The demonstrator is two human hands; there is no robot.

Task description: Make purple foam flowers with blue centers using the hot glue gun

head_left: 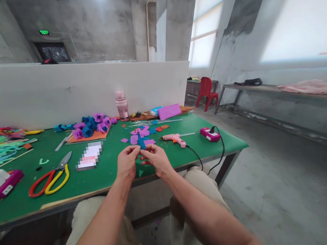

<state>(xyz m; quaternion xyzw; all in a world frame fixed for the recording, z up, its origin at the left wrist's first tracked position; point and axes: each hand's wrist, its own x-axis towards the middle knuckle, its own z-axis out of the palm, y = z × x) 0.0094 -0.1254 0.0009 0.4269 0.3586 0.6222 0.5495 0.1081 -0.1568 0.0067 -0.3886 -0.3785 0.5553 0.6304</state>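
Observation:
A small piece of blue paper (pixel 141 142) is pinched between the fingertips of both my hands at the table's front edge. My left hand (pixel 126 162) closes thumb and finger on its left side. My right hand (pixel 158 159) grips it from the right, with the lower fingers curled. Just beyond my fingers lie loose purple paper pieces (pixel 134 139), mixed with blue and orange-red ones. A pink hot glue gun (pixel 175 138) rests to the right of my right hand, its black cord running off the front edge.
Red-and-yellow-handled scissors (pixel 55 175) lie at left, near a pixelated flat object (pixel 90 156). Blue and purple paper flowers (pixel 90 126) sit farther back. A pink bottle (pixel 122 105) stands by the white partition (pixel 84 85). At right is a magenta power strip (pixel 210 134).

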